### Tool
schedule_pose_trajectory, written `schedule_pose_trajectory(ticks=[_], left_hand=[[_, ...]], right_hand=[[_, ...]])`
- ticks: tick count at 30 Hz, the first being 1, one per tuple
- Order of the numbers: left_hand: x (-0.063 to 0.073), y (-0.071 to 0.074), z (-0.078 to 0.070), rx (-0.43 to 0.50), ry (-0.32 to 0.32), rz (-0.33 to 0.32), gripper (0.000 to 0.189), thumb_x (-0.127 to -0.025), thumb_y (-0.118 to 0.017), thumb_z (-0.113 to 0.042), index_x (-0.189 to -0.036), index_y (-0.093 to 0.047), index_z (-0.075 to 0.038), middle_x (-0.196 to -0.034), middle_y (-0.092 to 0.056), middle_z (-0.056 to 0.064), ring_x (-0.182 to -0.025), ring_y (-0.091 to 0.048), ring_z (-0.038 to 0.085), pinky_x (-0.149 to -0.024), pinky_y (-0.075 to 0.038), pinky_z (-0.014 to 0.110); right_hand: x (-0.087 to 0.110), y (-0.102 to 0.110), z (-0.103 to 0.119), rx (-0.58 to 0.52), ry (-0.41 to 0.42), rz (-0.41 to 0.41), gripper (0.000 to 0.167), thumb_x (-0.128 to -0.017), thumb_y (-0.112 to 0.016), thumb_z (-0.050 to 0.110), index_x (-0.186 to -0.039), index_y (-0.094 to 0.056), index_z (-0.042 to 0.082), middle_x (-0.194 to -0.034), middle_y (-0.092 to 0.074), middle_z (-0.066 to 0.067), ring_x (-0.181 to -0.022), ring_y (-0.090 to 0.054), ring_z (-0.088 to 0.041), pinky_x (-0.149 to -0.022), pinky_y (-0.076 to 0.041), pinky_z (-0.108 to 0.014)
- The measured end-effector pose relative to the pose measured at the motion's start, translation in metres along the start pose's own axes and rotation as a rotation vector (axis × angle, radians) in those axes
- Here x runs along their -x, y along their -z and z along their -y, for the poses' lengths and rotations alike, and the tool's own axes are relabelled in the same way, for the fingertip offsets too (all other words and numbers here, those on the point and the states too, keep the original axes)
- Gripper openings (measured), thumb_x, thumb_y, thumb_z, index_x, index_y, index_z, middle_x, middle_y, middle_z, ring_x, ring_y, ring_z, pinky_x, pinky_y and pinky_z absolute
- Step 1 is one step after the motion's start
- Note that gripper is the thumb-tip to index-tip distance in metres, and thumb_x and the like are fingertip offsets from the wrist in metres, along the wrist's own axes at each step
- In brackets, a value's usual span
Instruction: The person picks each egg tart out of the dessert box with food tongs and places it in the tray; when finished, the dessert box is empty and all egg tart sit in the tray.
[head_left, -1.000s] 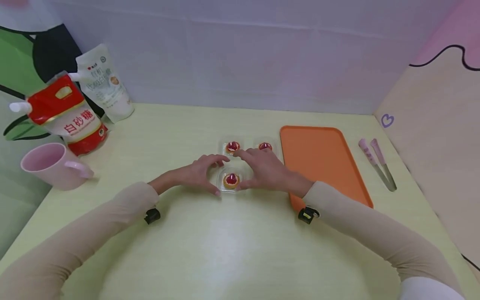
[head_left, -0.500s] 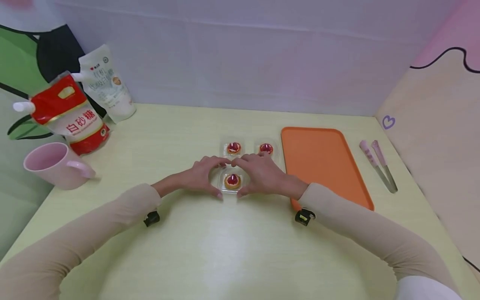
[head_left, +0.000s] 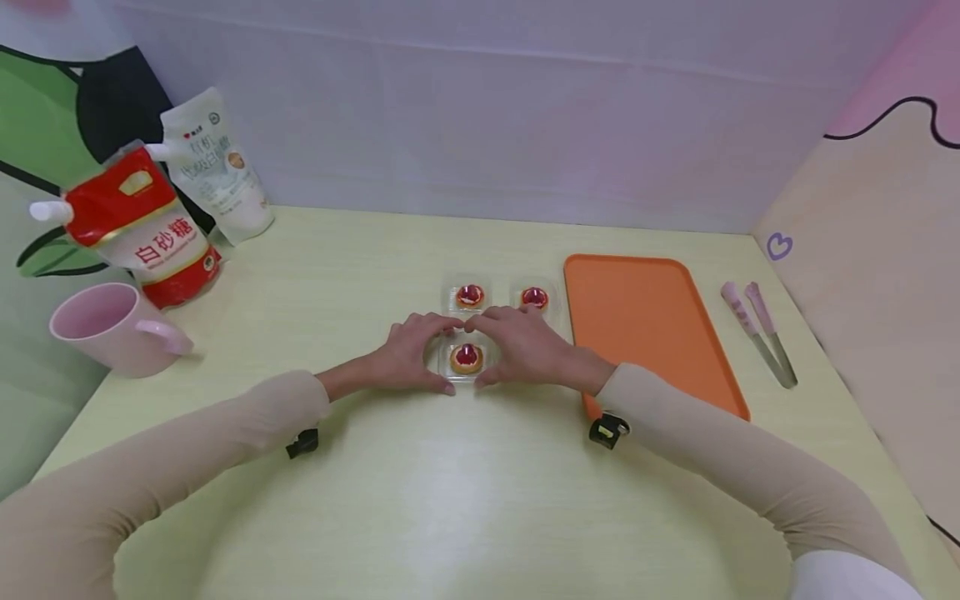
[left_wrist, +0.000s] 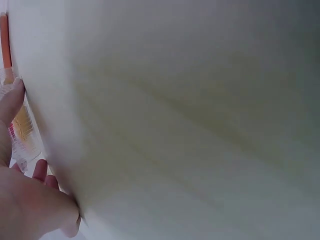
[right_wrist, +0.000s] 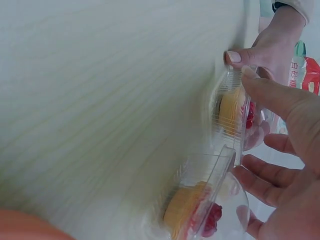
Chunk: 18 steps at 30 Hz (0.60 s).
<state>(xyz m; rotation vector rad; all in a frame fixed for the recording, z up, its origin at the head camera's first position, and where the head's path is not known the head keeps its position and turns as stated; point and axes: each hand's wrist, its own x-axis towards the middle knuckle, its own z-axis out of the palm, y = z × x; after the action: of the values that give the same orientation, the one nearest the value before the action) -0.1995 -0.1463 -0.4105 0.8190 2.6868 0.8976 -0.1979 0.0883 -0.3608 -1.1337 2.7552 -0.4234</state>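
Observation:
Three clear plastic boxes, each with a small red-topped fruit tart inside, are grouped mid-table in the head view. My left hand (head_left: 405,354) and right hand (head_left: 528,346) curve around the sides of the front box, holding its tart (head_left: 467,358) between them. Both thumbs lie at the near corners, and the index fingertips nearly meet behind it. In the right wrist view, the right thumb (right_wrist: 270,92) touches the rim of a tart box (right_wrist: 230,112). The left thumb (left_wrist: 12,100) lies against a box in the left wrist view. Behind stand the back-left tart (head_left: 470,295) and back-right tart (head_left: 535,297).
An orange tray (head_left: 645,308) lies right of the boxes, partly under the right forearm. Farther right are pink-handled metal utensils (head_left: 759,333), resembling tongs. At left stand a pink mug (head_left: 112,333), a red sugar pouch (head_left: 153,242) and a white pouch (head_left: 217,175).
The right hand has drawn back from over the back-left box to the front box's side. The left hand has shifted slightly right, closing in; the index fingertips now almost meet.

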Motion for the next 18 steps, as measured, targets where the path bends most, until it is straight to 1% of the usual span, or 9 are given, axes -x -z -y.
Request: schedule_pose_trajectory(ticks=[3, 7, 14, 18], left_hand=[[-0.0004, -0.0012, -0.0017, 0.001, 0.007, -0.01, 0.091, -0.068, -0.092, -0.035, -0.145, -0.046, -0.015, -0.132, -0.057, 0.008, -0.121, -0.044, 0.029, -0.095, -0.031, 0.049], [-0.0005, -0.0011, -0.0037, 0.024, 0.007, -0.014, 0.09, -0.069, -0.092, -0.032, -0.145, -0.047, -0.014, -0.133, -0.058, 0.008, -0.122, -0.044, 0.029, -0.096, -0.03, 0.049], [-0.0014, -0.0029, -0.0034, 0.057, 0.005, -0.014, 0.09, -0.069, -0.092, -0.03, -0.145, -0.046, -0.015, -0.131, -0.058, 0.006, -0.12, -0.045, 0.027, -0.095, -0.028, 0.045], [-0.002, -0.0039, -0.0022, 0.062, 0.003, -0.017, 0.089, -0.07, -0.091, -0.029, -0.145, -0.046, -0.015, -0.129, -0.058, 0.006, -0.118, -0.045, 0.026, -0.094, -0.028, 0.044]], right_hand=[[-0.0002, -0.0004, 0.0002, -0.028, 0.005, 0.003, 0.076, -0.074, -0.088, 0.044, -0.136, -0.058, 0.013, -0.133, -0.063, -0.005, -0.126, -0.056, -0.026, -0.103, -0.04, -0.055], [-0.0004, -0.0009, -0.0001, -0.053, 0.005, 0.001, 0.074, -0.074, -0.088, 0.041, -0.135, -0.058, 0.011, -0.132, -0.063, -0.007, -0.123, -0.057, -0.027, -0.101, -0.044, -0.052], [-0.0011, -0.0013, -0.0005, -0.058, 0.012, -0.007, 0.073, -0.075, -0.088, 0.039, -0.135, -0.058, 0.01, -0.132, -0.063, -0.008, -0.123, -0.057, -0.028, -0.102, -0.044, -0.052], [-0.0028, -0.0023, -0.0002, -0.052, 0.012, 0.004, 0.075, -0.076, -0.087, 0.039, -0.138, -0.057, 0.01, -0.133, -0.063, -0.007, -0.124, -0.057, -0.028, -0.104, -0.045, -0.048]])
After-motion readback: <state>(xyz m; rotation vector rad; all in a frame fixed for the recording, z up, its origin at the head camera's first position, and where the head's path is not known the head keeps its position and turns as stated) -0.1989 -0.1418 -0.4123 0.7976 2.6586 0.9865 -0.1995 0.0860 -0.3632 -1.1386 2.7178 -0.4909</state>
